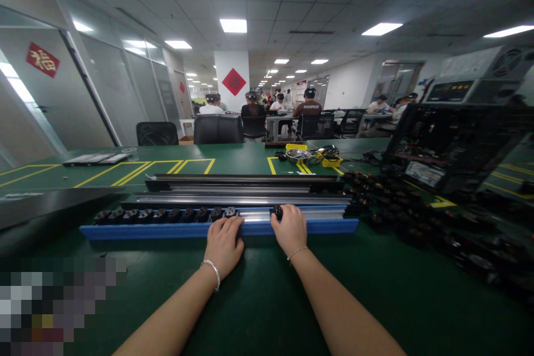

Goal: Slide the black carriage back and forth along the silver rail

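Observation:
A long blue-edged rail [133, 231] lies across the green table in front of me, with a metal channel along its top. A row of several small black parts [162, 214] sits in the channel on the left half. My left hand [224, 242] rests with curled fingers on the rail's front edge, just right of that row. My right hand [290, 228] is closed on a single black part [277, 212] in the channel further right. Two more metal rails [246, 189] lie just behind.
A heap of black parts [417, 211] spreads over the table at the right, beside an open computer case [450, 144]. A metal bowl [297, 154] and yellow items stand further back. A dark panel [45, 203] lies at the left. People sit at desks far behind.

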Demonstrator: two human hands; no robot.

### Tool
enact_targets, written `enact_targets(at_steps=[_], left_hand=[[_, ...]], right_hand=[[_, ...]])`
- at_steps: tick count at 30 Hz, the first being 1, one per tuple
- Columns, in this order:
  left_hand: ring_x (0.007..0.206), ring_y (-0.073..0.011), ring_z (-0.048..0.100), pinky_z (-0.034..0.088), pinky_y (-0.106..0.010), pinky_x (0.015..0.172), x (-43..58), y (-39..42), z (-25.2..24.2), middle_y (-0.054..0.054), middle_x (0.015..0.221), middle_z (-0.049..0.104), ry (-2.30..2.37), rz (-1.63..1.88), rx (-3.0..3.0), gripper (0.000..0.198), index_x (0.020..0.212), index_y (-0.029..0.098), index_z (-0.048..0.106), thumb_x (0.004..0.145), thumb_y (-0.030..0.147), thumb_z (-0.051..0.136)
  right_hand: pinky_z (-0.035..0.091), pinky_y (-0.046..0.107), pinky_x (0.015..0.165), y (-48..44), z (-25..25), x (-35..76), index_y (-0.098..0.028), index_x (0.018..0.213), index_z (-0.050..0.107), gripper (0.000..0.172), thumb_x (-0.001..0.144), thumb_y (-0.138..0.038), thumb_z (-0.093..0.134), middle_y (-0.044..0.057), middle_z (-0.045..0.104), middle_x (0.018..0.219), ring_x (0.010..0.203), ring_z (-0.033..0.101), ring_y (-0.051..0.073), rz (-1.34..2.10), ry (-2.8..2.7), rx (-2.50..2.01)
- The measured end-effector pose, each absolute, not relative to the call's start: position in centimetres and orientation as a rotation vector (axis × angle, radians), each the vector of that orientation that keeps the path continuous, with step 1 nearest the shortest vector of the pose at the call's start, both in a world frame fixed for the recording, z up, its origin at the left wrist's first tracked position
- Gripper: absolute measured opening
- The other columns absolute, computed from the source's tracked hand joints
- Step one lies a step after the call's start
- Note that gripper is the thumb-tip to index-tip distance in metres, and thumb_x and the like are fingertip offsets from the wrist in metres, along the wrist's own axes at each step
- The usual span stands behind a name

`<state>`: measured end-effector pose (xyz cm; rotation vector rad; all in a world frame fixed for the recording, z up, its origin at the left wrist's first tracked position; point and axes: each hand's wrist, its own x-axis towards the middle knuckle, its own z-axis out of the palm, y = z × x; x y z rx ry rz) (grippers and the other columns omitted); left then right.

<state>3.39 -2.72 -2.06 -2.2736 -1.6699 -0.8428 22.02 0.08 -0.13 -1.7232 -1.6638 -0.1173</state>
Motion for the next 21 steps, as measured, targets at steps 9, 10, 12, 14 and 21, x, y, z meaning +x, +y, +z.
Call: enact_targets(at_steps=[9, 10, 12, 14, 21], left_hand=[[0.108, -0.0237, 0.044, 0.03, -0.042, 0.097, 3.3, -2.7, -2.2, -0.002, 0.118, 0.059, -1.674, -0.85, -2.271, 0.044, 0.116, 0.024, 0.053, 0.072, 0.018, 0.048], [0.108, -0.0237, 0.044, 0.03, -0.042, 0.097, 3.3, -2.7, -2.2, -0.002, 0.118, 0.059, -1.673, -0.851, -2.27, 0.044, 0.116, 0.024, 0.053, 0.072, 0.018, 0.048], [0.108, -0.0237, 0.044, 0.031, -0.042, 0.097, 3.3, -2.7, -2.2, -0.002, 0.117, 0.059, -1.67, -0.853, -2.27, 0.044, 0.115, 0.024, 0.053, 0.072, 0.018, 0.048], [0.108, -0.0238, 0.044, 0.031, -0.042, 0.096, 3.3, -2.7, -2.1, -0.002, 0.117, 0.059, -1.669, -0.854, -2.272, 0.044, 0.115, 0.024, 0.053, 0.071, 0.017, 0.048], [0.109, -0.0242, 0.043, 0.03, -0.043, 0.097, 3.4, -2.7, -2.2, -0.002, 0.118, 0.058, -1.676, -0.86, -2.278, 0.044, 0.115, 0.024, 0.053, 0.072, 0.018, 0.048]], right_hand=[[0.033, 0.031, 0.081, 0.5, -0.5, 22.6, -0.018, 0.084, 0.062, 0.02, 0.075, -0.031, 0.05, 0.007, 0.062, 0.089, 0.088, 0.051, 0.02, -0.154, -1.626, -1.724], [0.033, 0.031, 0.081, 0.5, -0.6, 22.6, -0.018, 0.084, 0.062, 0.02, 0.075, -0.031, 0.051, 0.007, 0.062, 0.088, 0.088, 0.051, 0.02, -0.16, -1.62, -1.72], [0.033, 0.03, 0.081, 0.5, -0.6, 22.7, -0.018, 0.083, 0.062, 0.019, 0.074, -0.031, 0.051, 0.007, 0.062, 0.088, 0.087, 0.051, 0.02, -0.165, -1.613, -1.714], [0.033, 0.03, 0.08, 0.5, -0.6, 22.8, -0.018, 0.082, 0.062, 0.019, 0.074, -0.031, 0.051, 0.007, 0.062, 0.087, 0.086, 0.051, 0.019, -0.167, -1.613, -1.709], [0.033, 0.03, 0.078, 0.6, -0.6, 23.1, -0.018, 0.08, 0.062, 0.018, 0.072, -0.031, 0.052, 0.006, 0.062, 0.084, 0.084, 0.051, 0.019, -0.174, -1.573, -1.712]])
